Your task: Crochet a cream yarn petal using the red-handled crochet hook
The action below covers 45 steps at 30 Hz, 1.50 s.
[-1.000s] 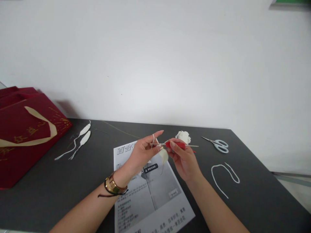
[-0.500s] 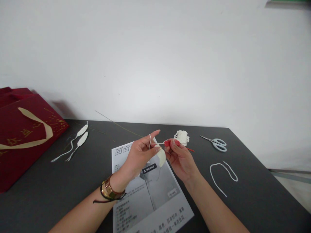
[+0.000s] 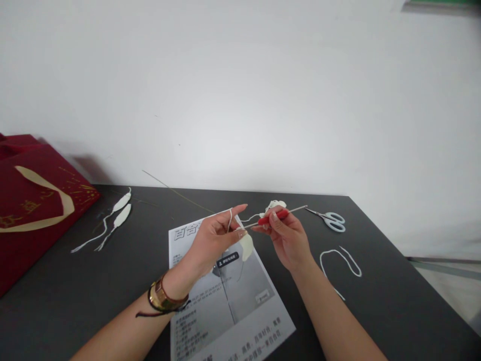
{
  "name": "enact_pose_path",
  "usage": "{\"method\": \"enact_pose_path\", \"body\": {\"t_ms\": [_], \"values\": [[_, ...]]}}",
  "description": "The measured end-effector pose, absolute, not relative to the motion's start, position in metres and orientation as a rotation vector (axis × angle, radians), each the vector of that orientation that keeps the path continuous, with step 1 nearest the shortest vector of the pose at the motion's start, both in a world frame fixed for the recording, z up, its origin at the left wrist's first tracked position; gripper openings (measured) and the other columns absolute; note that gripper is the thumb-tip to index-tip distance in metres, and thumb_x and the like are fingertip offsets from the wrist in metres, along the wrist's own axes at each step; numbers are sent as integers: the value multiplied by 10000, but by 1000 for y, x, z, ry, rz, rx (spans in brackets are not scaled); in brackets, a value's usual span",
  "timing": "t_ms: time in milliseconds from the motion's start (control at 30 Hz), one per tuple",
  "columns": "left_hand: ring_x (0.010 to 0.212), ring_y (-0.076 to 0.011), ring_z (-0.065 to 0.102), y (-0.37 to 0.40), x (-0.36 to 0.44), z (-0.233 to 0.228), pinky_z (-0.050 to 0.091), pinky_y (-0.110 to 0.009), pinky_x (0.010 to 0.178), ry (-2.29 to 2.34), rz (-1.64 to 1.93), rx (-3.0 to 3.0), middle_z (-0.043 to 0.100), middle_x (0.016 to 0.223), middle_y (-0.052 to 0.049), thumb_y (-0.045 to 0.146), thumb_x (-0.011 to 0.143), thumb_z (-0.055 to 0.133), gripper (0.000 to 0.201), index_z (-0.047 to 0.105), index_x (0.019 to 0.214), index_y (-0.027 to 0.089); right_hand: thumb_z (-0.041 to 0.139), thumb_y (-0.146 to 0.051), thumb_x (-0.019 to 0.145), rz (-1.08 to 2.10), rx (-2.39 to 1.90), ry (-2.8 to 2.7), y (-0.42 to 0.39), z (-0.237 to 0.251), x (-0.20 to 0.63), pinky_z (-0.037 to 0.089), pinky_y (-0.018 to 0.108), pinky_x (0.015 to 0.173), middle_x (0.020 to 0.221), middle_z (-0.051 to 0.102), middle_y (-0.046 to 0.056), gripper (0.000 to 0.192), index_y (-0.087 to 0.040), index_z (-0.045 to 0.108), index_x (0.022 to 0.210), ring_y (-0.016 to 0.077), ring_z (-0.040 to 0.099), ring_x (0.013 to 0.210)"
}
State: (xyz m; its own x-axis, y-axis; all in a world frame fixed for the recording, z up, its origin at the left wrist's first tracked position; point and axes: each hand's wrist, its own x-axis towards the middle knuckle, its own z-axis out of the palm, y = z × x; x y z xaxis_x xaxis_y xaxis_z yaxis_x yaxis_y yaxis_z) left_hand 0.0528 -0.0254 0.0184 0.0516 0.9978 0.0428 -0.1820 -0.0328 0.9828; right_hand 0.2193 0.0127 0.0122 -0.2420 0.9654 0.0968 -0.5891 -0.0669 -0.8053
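Head view. The red gift bag [image 3: 33, 200] at the left is cut off by the frame edge, and its contents cannot be seen. The printed text on the instruction sheet [image 3: 225, 301] is too small to read, and both forearms cover parts of the sheet. The hook tip of the crochet hook [image 3: 276, 216] is hard to make out where it meets the yarn.

The left hand [image 3: 214, 240] is held above the sheet, palm turned inward, index finger extended toward the right. White yarn [image 3: 230, 218] loops over that finger. Thumb and middle finger pinch a small cream crocheted piece [image 3: 246, 245], which hangs below them. The wrist carries a gold bangle [image 3: 163, 296] and a dark cord.

The right hand [image 3: 289, 240] is closed around the red grip of the crochet hook, with the metal shaft pointing up and right. A small yarn bundle [image 3: 276, 204] lies on the desk [image 3: 394, 301] just behind this hand.

Scissors [image 3: 330, 220] lie to the right, a loose yarn strand [image 3: 338, 258] near them. Two finished white petals [image 3: 120, 210] lie at the left.
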Motion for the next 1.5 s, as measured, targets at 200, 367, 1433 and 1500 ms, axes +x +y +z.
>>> {"method": "enact_pose_path", "body": {"t_ms": [200,367,1433,1500], "values": [[758,-122,564,-26,54,20,426,-271,759,1066,1305,1149,580,713,34,154,722,710,401,666,1112,234,715,-277,769,1516,-563,-1014,13,15,224,567,268,672,691,641,-26,111,-193,655,731,103,613,635],[953,-178,580,-26,52,20,421,-282,796,1087,1328,1174,660,868,-27,156,710,714,71,699,778,171,692,-265,794,1389,-583,-1095,11,15,227,525,253,671,712,641,-24,89,-200,645,757,110,614,657],[900,-196,614,-25,54,20,453,-272,731,1216,1440,1149,642,706,-6,172,669,735,194,734,863,177,628,-218,825,906,-640,-1398,-4,20,226,459,352,669,730,613,19,60,-228,663,778,184,590,707],[709,-145,589,-24,54,20,449,-258,658,1236,1450,1114,617,681,16,184,658,746,362,717,1019,186,616,-183,826,809,-638,-1481,-7,18,225,461,362,678,754,633,29,73,-236,666,814,190,589,718]]}}
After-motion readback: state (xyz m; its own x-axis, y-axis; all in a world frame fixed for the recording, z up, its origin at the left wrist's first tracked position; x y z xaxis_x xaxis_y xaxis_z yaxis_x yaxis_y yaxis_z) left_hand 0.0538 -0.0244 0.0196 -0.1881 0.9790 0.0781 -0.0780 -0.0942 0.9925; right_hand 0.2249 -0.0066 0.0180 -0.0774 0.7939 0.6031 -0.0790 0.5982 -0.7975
